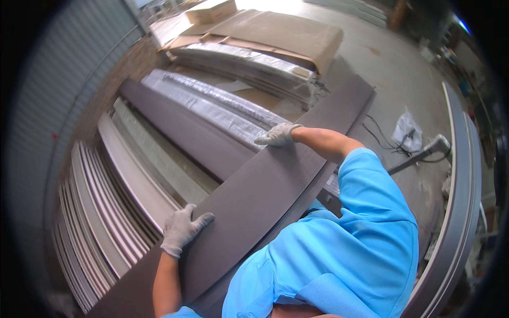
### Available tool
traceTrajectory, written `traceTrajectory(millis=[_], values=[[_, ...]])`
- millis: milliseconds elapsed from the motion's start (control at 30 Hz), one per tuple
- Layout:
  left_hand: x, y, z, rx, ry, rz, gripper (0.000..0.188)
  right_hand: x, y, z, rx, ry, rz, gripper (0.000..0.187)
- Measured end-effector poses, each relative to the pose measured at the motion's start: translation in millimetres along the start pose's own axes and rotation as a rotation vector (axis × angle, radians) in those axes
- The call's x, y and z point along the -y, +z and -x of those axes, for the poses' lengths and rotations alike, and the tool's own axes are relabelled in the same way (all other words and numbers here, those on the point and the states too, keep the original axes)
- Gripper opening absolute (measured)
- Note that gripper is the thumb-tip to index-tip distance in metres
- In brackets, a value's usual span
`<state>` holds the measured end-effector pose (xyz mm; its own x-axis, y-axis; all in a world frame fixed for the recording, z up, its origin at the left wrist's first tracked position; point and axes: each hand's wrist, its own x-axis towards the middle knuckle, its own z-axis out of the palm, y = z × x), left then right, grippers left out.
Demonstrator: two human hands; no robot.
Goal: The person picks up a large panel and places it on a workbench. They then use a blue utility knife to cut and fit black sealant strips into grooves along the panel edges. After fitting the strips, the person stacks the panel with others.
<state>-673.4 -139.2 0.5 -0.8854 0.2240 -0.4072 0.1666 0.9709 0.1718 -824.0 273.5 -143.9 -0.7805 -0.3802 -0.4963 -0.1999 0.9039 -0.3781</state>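
Note:
A long, flat brown-grey panel lies slantwise in front of my body, from the lower left to the upper right. My left hand, in a pale work glove, grips its far edge, thumb on the top face and fingers over the side. Farther along the same edge, my gloved right hand is closed on it, with its fingertips partly hidden. Along the near side, a second dark edge shows under or beside the panel; how the two are joined, I cannot tell.
Beyond the panel lie a similar brown panel, plastic-wrapped bundles and a stack covered with brown cardboard. Several light strips are stacked at left, by a corrugated wall. Long profiles, a white bag and cables are at right.

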Motion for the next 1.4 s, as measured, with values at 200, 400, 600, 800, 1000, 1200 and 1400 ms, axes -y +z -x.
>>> traceTrajectory(millis=[200, 400, 600, 800, 1000, 1200, 1400], values=[[61.6, 40.6, 135.1, -0.683, -0.231, -0.514, 0.071, 29.4, 18.9, -46.1, 0.038, -0.079, 0.061, 0.099], [-40.7, 164.7, 250.0, -1.633, -0.966, 0.805, 0.054, 57.4, 18.0, -57.3, 0.149, -0.083, 0.092, 0.106], [-88.9, 239.4, 148.3, -1.247, -1.15, 1.611, 0.049, 94.6, 14.6, -71.5, 0.248, -0.116, 0.112, 0.108], [-34.1, 206.4, 168.0, -1.276, -0.872, 0.679, 0.074, 155.3, -41.1, -31.2, 0.27, -0.461, 0.067, 0.09], [65.2, 181.6, 179.8, -1.63, -0.892, 1.218, 0.06, 113.5, -62.6, -5.4, 0.125, -0.332, -0.027, 0.088], [105.3, 121.2, 166.3, -1.565, -0.768, 1.415, 0.066, 131.2, -17.7, 16.7, 0.024, -0.383, -0.216, 0.089], [126.6, 51.7, 109.9, -1.32, -0.584, 1.45, 0.064, 155.0, -17.7, 56.9, -0.233, -0.36, -0.354, 0.091]])
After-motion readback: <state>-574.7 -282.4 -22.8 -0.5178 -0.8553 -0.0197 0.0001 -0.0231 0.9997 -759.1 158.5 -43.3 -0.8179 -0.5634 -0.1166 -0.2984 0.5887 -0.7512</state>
